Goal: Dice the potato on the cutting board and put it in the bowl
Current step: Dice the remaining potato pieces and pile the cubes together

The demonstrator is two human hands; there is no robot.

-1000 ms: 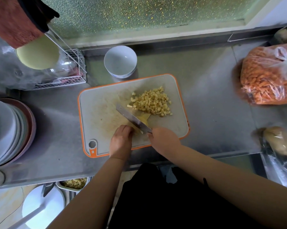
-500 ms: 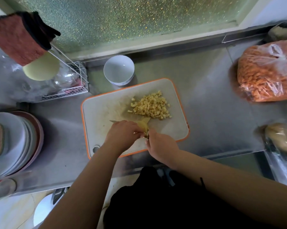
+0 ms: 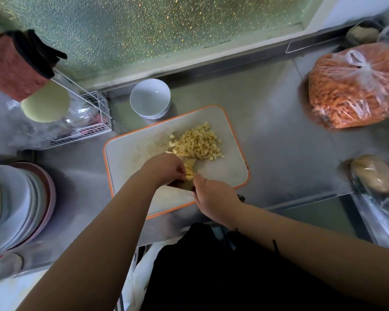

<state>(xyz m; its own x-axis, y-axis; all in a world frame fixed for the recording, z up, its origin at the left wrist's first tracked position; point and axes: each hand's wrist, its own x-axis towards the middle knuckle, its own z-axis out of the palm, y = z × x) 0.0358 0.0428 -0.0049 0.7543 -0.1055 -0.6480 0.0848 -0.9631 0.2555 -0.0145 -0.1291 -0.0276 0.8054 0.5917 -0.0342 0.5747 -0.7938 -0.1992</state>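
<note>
- You're at a steel counter (image 3: 278, 135) under a frosted window (image 3: 166, 30), with stacked plates (image 3: 16, 203) off to your left and a bag of orange stuff (image 3: 355, 86) on the right.
- The cutting board (image 3: 130, 158) sits in the middle, with the diced potato pile (image 3: 198, 142) on its far half and the white bowl (image 3: 149, 98) just behind it.
- Your left hand (image 3: 164, 168) has its fingers curled down on the uncut potato piece (image 3: 190, 169).
- Your right hand (image 3: 213, 196) is wrapped round the knife (image 3: 182, 184), its blade right against that piece.
</note>
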